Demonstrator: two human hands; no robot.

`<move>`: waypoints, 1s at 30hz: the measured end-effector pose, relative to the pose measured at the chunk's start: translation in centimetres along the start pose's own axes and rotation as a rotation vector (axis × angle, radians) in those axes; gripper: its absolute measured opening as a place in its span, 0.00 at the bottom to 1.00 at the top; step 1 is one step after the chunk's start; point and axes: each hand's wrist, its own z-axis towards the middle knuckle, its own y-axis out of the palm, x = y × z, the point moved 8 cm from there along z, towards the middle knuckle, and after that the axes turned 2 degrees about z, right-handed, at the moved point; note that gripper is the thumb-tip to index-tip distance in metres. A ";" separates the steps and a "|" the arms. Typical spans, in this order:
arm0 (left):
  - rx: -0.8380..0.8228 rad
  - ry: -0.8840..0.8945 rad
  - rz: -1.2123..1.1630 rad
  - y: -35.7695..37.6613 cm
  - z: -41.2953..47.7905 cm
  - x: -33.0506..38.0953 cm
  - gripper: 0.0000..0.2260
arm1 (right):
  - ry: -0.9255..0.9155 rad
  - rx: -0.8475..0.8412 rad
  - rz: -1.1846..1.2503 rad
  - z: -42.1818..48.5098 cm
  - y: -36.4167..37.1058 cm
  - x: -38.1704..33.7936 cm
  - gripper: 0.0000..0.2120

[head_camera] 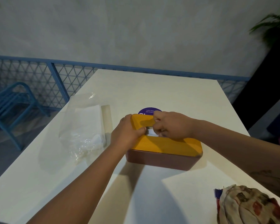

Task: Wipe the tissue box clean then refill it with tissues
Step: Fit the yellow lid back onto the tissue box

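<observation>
The tissue box [166, 147] has a brown base and a yellow-orange lid, and it sits in the middle of the white table [168, 88]. My left hand [128, 131] rests on the lid's left end, thumb at the slot. My right hand [171, 125] is over the slot, fingers pinched on a white tissue [151, 132] that shows in the opening. A clear plastic wrapper [86, 126] with white tissues inside lies to the left of the box.
A purple round sticker [148, 111] is on the table just behind the box. A patterned cloth [247, 206] lies at the table's near right corner. Blue chair [11, 104] and blue mesh railing stand left; a dark planter at right.
</observation>
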 end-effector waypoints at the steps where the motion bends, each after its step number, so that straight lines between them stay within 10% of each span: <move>1: 0.001 -0.002 0.005 0.0 0.0 -0.1 0.25 | 0.030 0.000 0.070 -0.1 -0.1 0.2 0.04; 30: -0.009 -0.019 0.073 -0.1 -0.4 0.1 0.23 | 0.482 0.253 0.960 -3.3 -1.3 2.2 0.08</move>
